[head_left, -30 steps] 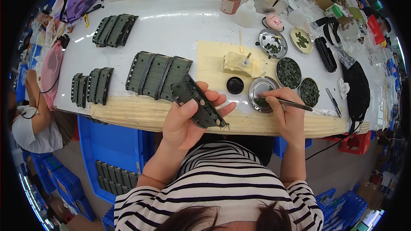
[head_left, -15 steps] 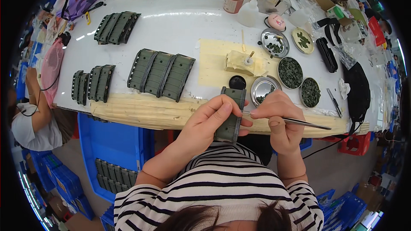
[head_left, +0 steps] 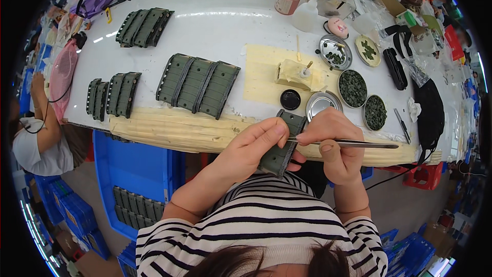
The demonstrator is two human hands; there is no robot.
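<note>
My left hand [head_left: 255, 143] is closed around a narrow dark green ribbed panel [head_left: 277, 161], with the thumb on its face and fingertips showing past its right edge. The panel is tilted and held off the table edge, in front of my chest. In my right hand [head_left: 335, 146] is a pair of slim metal tweezers [head_left: 371, 144], lying nearly level, its tip at the panel beside my left thumb. Whether the tip grips a small piece cannot be made out. Just beyond my right hand is a silver dish [head_left: 322, 101], partly hidden by it.
Larger green ribbed panels [head_left: 197, 84] lie at left on the white table. Tins of small dark green pieces [head_left: 352, 88], a black round cap [head_left: 290, 99] and a tape-covered block [head_left: 292, 73] stand ahead. A blue crate [head_left: 130, 161] with more panels sits below left; another person [head_left: 43, 141] is beyond.
The tweezers have swung closer to level, their tip still at the panel. The panel leans more to the right. My view has shifted slightly, so the table things sit a little higher and farther right.
</note>
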